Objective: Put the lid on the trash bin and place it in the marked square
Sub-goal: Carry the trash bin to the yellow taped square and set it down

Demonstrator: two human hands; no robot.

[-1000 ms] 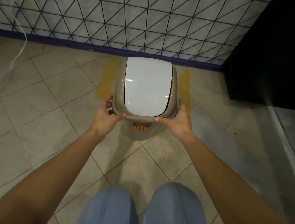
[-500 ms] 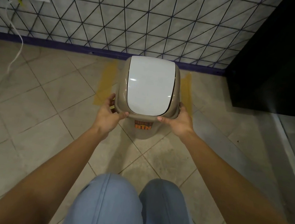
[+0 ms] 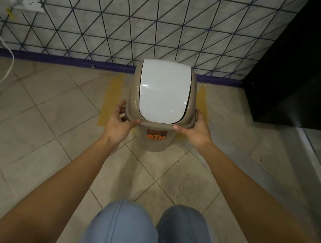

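Note:
A beige trash bin (image 3: 156, 143) with an orange "BIN" label stands upright on the tiled floor near the wall. Its lid (image 3: 164, 93), a beige frame with a white swing flap, sits on top. My left hand (image 3: 120, 121) grips the lid's near-left corner and my right hand (image 3: 196, 130) grips its near-right corner, thumbs on the front rim. Yellow tape strips of the marked square (image 3: 110, 99) show on the floor to the left and right of the bin; the bin hides the rest.
A tiled wall with a purple skirting (image 3: 62, 60) runs right behind the bin. A black cabinet (image 3: 307, 68) stands at the right. A wall socket (image 3: 24, 0) with a white cable (image 3: 5, 74) is at the left. My knees (image 3: 152, 233) are below.
The bin with both hands on its lid has shifted slightly toward the wall, between the yellow strips. The grip is unchanged.

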